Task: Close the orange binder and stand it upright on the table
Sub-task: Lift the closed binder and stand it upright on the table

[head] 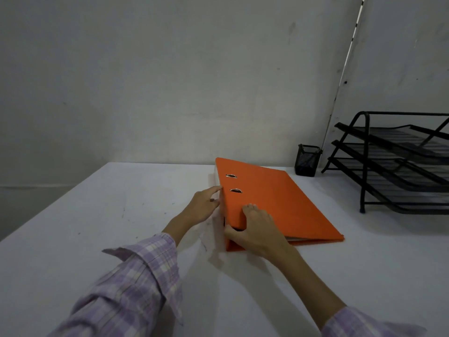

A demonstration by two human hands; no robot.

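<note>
The orange binder [274, 200] lies flat on the white table [121, 203] with its cover down and its spine facing left. White paper edges show at its far left corner and along its near edge. My right hand [255, 231] grips the near spine corner, fingers on top of the cover and thumb at the spine's finger hole. My left hand [202, 205] presses its fingertips against the spine from the left side.
A black mesh pen cup [306, 160] stands behind the binder by the wall. A black three-tier wire tray rack [393, 164] fills the table's right side. A wall closes off the far edge of the table.
</note>
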